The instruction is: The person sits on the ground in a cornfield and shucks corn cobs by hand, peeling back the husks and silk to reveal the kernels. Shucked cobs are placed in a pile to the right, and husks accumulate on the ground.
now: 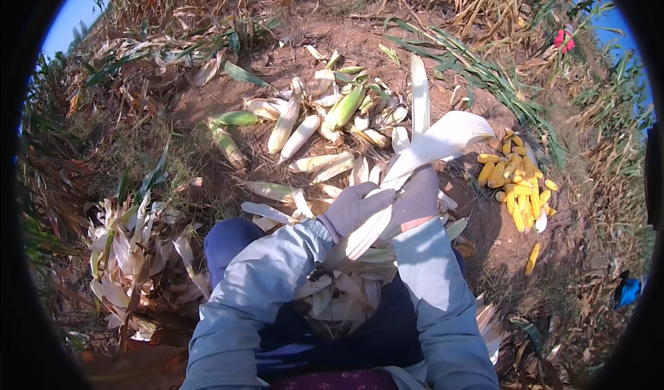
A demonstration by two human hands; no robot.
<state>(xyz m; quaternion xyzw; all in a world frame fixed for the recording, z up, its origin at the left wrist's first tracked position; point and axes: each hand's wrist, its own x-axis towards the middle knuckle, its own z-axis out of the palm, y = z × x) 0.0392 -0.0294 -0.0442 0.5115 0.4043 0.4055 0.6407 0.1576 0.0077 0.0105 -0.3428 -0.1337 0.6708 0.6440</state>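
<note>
Both hands wear grey knit gloves and meet in front of my knees on one ear of corn with pale husk (441, 135). My left hand (358, 208) grips the ear from the left, its fingers curled over the husk. Against it, my right hand (416, 193) is closed around the upper part. Broad white husk leaves are spread away from the ear above the right hand, one upright and one bent to the right. The kernels are hidden by husk and gloves. Stripped husks (358, 286) lie between my legs.
Ahead lies a pile of unhusked corn ears (332, 109). Bare yellow cobs (519, 177) are heaped at the right, with a single cob (532, 258) nearer me. A heap of dry husks (124, 260) sits at the left. Cut green stalks (482, 73) lie beyond; standing corn surrounds the ground.
</note>
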